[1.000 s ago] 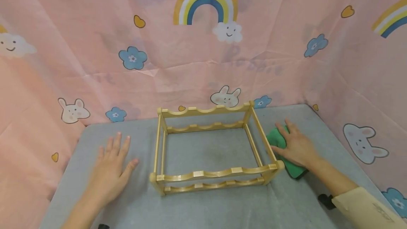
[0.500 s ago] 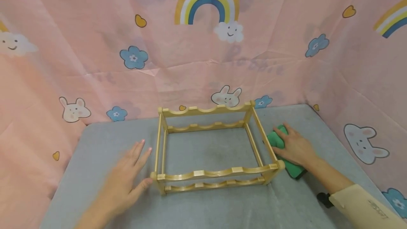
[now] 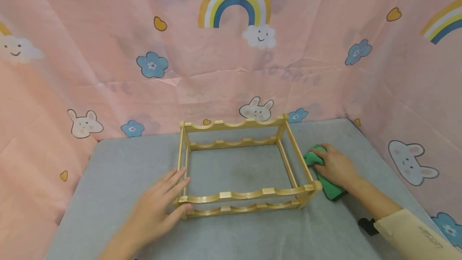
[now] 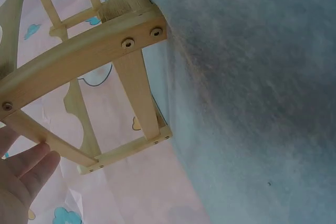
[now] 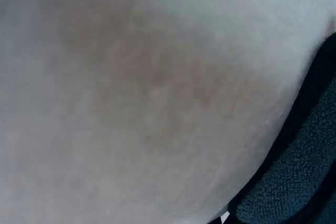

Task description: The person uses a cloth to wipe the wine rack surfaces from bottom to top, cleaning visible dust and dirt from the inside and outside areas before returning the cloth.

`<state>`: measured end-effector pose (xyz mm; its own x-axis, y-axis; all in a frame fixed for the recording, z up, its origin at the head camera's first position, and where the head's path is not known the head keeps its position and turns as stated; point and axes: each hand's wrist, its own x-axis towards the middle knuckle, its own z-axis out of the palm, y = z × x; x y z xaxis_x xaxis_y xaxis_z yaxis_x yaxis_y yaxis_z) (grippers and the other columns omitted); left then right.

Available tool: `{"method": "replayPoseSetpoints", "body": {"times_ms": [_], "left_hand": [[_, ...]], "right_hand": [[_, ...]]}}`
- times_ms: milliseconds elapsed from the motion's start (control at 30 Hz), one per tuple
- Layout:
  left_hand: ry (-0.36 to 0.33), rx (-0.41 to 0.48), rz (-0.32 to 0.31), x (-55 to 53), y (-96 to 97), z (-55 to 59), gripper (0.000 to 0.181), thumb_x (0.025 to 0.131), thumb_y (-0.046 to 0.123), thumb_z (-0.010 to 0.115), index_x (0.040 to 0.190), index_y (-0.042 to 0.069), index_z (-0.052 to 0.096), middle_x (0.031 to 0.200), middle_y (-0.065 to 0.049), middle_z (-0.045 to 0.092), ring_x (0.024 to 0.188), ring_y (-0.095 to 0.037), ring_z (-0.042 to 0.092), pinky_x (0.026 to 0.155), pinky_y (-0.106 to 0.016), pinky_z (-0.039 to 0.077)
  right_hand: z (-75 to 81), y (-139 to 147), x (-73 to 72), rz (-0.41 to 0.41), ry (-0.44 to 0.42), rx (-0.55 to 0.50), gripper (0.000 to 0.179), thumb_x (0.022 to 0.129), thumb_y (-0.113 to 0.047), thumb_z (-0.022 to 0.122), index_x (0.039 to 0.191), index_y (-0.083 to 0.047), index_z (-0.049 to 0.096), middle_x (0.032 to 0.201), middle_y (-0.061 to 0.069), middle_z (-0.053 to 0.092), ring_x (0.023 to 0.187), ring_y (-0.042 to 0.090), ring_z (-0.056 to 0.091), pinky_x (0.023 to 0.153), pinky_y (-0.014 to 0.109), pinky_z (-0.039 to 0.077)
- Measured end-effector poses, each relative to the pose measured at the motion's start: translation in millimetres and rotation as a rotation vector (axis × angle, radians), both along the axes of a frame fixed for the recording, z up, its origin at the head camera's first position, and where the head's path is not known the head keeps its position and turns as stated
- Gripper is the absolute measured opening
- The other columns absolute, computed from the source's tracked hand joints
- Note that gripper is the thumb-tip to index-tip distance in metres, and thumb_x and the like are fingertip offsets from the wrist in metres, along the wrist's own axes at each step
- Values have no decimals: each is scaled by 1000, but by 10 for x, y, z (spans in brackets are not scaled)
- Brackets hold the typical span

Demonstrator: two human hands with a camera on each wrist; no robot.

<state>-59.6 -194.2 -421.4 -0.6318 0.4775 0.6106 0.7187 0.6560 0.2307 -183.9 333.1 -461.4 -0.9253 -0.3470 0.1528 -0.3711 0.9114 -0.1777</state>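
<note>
Grey table surface (image 3: 249, 238), matte and faintly mottled, under everything. Pink printed curtain (image 3: 223, 63) rises behind the wooden rack (image 3: 225, 197) and turns forward on both sides of it; rainbows, clouds, rabbits, hearts and blue flowers on it, creases running across.

Rack stands upright on the table, pale wood, scalloped rails front and rear, slim rods along the sides. Green cloth (image 3: 333, 187) lies just beside the rack's right side, its far part bunched, its near part flatter with a dark border.

Left hand (image 3: 153, 206) at the rack's left front corner: fingers extended, slightly spread, touching the side rod, not wrapped round it. Right hand (image 3: 338, 167), right of the rack, pinches the bunched part of the cloth between thumb and curled fingers. Beige sleeve (image 3: 415, 232) and a small black object (image 3: 368, 226) nearer the viewer than the cloth.

Edges: table's back edge runs behind the rack, a narrow strip of grey between; side edges slant well apart from it. Broad grey stretches left and in front of the rack; to its right, the cloth and right arm take up much of the room.
</note>
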Motion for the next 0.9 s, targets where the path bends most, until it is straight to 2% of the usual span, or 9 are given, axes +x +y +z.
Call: {"method": "replayPoseSetpoints", "body": {"times_ms": [200,400,500,600,833,900], "left_hand": [[-4,60,-22,-4,37,-16,48,103,48,62,117,3,75,138,-12,68,127,-45,62,84,-58,61],[-28,81,-27,17,52,-24,45,106,48,55,104,6,72,127,-13,73,124,-48,62,83,-57,61],[-4,77,-36,11,68,-41,44,108,46,52,100,6,70,121,-14,75,119,-51,64,81,-56,61],[13,77,-44,5,82,-61,44,109,45,50,97,7,67,118,-16,75,116,-53,65,79,-56,62],[-11,87,-31,7,105,-76,47,109,45,47,95,5,65,118,-19,74,118,-53,64,84,-55,61],[-18,90,-23,7,112,-76,48,109,46,47,95,4,65,118,-20,74,119,-52,64,85,-55,61]], "right_hand": [[39,45,49,-5,14,-82,53,86,-3,79,135,5,64,136,37,53,86,48,69,67,61,58],[129,99,121,-23,58,-99,53,84,-2,81,134,3,64,138,35,52,89,51,68,72,65,57],[184,130,168,-22,101,-118,53,83,-1,82,132,1,66,138,34,52,83,48,69,67,64,56],[243,166,228,-22,139,-142,53,82,1,83,131,0,66,138,34,52,84,49,68,66,64,56],[376,241,367,-8,228,-195,57,77,7,84,130,-1,65,139,32,51,103,55,62,68,66,54],[401,252,401,1,261,-202,59,75,8,85,130,-2,65,138,31,52,104,54,61,67,65,53]]}}
